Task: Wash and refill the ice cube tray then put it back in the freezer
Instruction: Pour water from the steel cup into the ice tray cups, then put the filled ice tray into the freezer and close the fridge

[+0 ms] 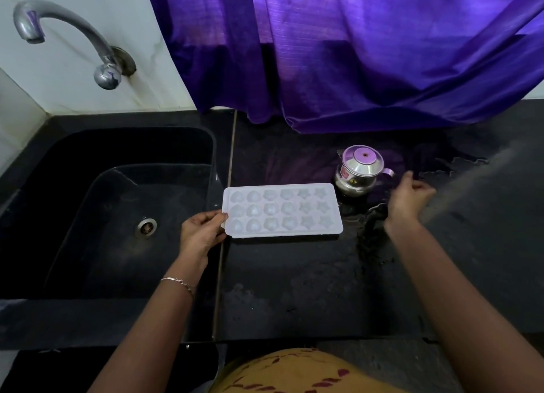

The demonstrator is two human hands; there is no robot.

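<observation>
wet black counter | sink left | purple curtain behind | tray on counter

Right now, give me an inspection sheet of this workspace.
Surface: dark counter, wet patches toward its right side.
Job's things: ice cube tray flat on the counter beside the sink; whether it is filled is unclear.
Clutter: lidded steel pot behind the tray's right end.
Hands: left hand grips the tray's left end; right hand loosely curled beside the pot, holding nothing.
Cables: nothing seen.
Surroundings: faucet on the wall behind the sink, not running; purple curtain hanging down to the counter.
</observation>
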